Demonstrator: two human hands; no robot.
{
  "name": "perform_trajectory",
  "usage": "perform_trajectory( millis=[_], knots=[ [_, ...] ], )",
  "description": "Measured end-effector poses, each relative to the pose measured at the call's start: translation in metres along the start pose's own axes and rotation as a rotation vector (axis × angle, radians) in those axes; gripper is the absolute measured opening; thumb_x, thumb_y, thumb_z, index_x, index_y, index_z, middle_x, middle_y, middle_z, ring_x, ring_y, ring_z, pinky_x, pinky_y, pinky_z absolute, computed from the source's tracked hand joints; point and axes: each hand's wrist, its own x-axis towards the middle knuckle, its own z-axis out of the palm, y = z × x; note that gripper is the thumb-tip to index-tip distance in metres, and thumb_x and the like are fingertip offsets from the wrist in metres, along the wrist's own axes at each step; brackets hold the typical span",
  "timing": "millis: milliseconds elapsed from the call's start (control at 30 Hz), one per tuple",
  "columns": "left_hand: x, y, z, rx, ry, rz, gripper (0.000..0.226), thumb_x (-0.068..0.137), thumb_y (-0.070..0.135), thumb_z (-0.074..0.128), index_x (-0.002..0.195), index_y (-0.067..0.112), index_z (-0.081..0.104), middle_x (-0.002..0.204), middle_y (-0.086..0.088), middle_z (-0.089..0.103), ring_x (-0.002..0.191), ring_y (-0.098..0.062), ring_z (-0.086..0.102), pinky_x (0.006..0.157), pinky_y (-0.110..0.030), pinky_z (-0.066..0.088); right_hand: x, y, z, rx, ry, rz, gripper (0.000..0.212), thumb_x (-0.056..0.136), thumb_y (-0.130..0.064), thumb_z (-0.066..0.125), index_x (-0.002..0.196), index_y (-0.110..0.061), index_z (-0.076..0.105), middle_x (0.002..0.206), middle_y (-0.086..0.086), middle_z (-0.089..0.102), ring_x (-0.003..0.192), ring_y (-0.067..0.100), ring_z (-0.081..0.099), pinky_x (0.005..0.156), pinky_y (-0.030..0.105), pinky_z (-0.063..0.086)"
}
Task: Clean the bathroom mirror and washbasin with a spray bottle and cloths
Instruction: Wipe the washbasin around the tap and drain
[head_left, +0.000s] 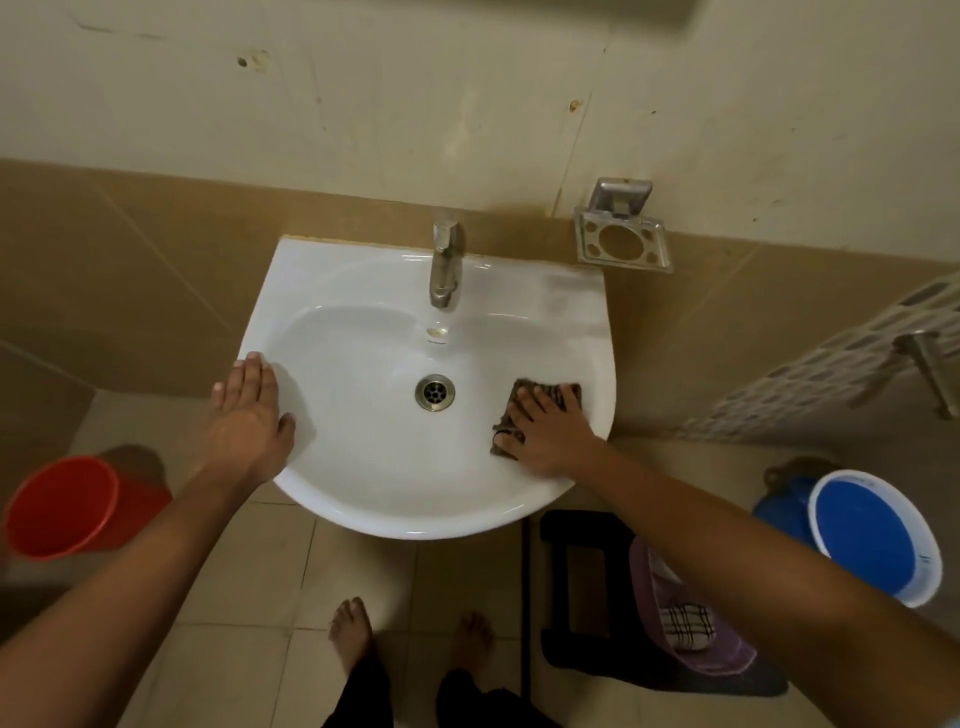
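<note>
Beige tiled walls frame a white washbasin (415, 457) fixed below a metal tap (445, 260), with a soap holder (621, 239) on the wall to its right. Inside the bowl, to the right of the drain (434, 392), the right hand (545, 431) lies flat with fingers spread, pressing a dark checked cloth (524, 395) against the porcelain. The left hand (249, 410) rests with straight fingers on the basin's left rim, holding nothing, seemingly as a brace. By my reading, the basin wipe is under way: the bowl looks glossy and free of obvious marks, though the right shelf by the soap holder looks dull. The mirror is out of view, so whether it is cleaned cannot be told, and no spray bottle shows. On the floor stand a red bucket (62, 506), a blue bucket (872, 540) and a purple basket (722, 662) holding another checked cloth (685, 626).
</note>
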Motion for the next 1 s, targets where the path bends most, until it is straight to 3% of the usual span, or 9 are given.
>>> perform_trajectory(
  millis=[167,300,400,500,633,733,833,1000],
  knots=[
    [0.015,-0.003,-0.010,0.008,-0.021,0.049,0.071,0.098,0.023,0.046,0.153,-0.002,0.008,0.163,-0.018,0.000,0.151,-0.033,-0.002,0.121,-0.046,0.001,-0.019,-0.062,-0.002,0.177,-0.249,-0.100,0.060,0.105,-0.047,0.017,0.159,-0.024,0.005,0.167,0.003,-0.009,0.153,0.022,-0.006,0.119,0.059,-0.008],
    [0.029,-0.009,-0.016,0.003,-0.022,0.104,0.070,0.097,0.019,0.045,0.152,-0.003,0.008,0.163,-0.019,0.001,0.151,-0.033,-0.002,0.121,-0.046,0.001,-0.007,-0.118,-0.008,0.382,-0.306,-0.200,0.062,0.106,-0.050,0.020,0.158,-0.028,-0.002,0.166,0.000,-0.015,0.153,0.022,-0.009,0.118,0.059,-0.008],
    [0.036,-0.016,-0.013,-0.011,-0.003,0.151,0.069,0.094,0.012,0.046,0.152,-0.005,0.012,0.162,-0.021,0.004,0.151,-0.034,0.001,0.121,-0.048,0.004,0.019,-0.166,-0.008,0.515,-0.258,-0.233,0.065,0.105,-0.051,0.023,0.158,-0.027,-0.007,0.164,0.001,-0.020,0.152,0.021,-0.015,0.118,0.060,-0.011],
    [0.038,-0.021,-0.006,-0.042,0.022,0.183,0.068,0.090,0.007,0.044,0.150,-0.006,0.016,0.161,-0.023,0.008,0.150,-0.037,0.005,0.121,-0.051,0.008,0.055,-0.209,-0.018,0.624,-0.135,-0.151,0.066,0.105,-0.049,0.025,0.158,-0.025,-0.007,0.164,0.002,-0.021,0.152,0.023,-0.016,0.117,0.060,-0.011],
    [0.037,-0.021,-0.002,-0.084,0.062,0.216,0.072,0.085,0.022,0.029,0.150,-0.007,0.018,0.160,-0.024,0.012,0.150,-0.037,0.007,0.120,-0.051,0.009,0.096,-0.245,-0.044,0.802,0.022,-0.002,0.067,0.105,-0.045,0.028,0.158,-0.023,-0.006,0.165,0.005,-0.018,0.152,0.023,-0.014,0.117,0.059,-0.010],
    [0.039,-0.020,-0.001,-0.058,0.094,0.219,0.073,0.085,0.029,0.022,0.149,-0.006,0.020,0.160,-0.023,0.014,0.150,-0.036,0.010,0.120,-0.051,0.010,0.106,-0.256,-0.047,0.831,0.094,0.019,0.065,0.106,-0.044,0.027,0.158,-0.025,-0.007,0.165,0.006,-0.016,0.153,0.024,-0.012,0.119,0.059,-0.007],
    [0.043,-0.019,-0.001,-0.037,0.088,0.233,0.075,0.083,0.030,0.023,0.149,-0.007,0.020,0.160,-0.024,0.014,0.149,-0.038,0.010,0.120,-0.052,0.009,0.093,-0.244,-0.037,0.734,0.136,-0.092,0.064,0.106,-0.042,0.031,0.159,-0.023,-0.001,0.167,0.008,-0.009,0.153,0.025,-0.004,0.120,0.058,0.001],
    [0.055,-0.017,-0.003,0.010,0.106,0.234,0.068,0.084,0.015,0.034,0.147,-0.010,0.025,0.157,-0.028,0.020,0.147,-0.042,0.017,0.118,-0.056,0.015,0.056,-0.186,-0.008,0.623,-0.029,-0.311,0.063,0.106,-0.037,0.039,0.159,-0.022,0.007,0.167,0.008,-0.004,0.153,0.026,-0.002,0.121,0.053,0.000]
  ],
)
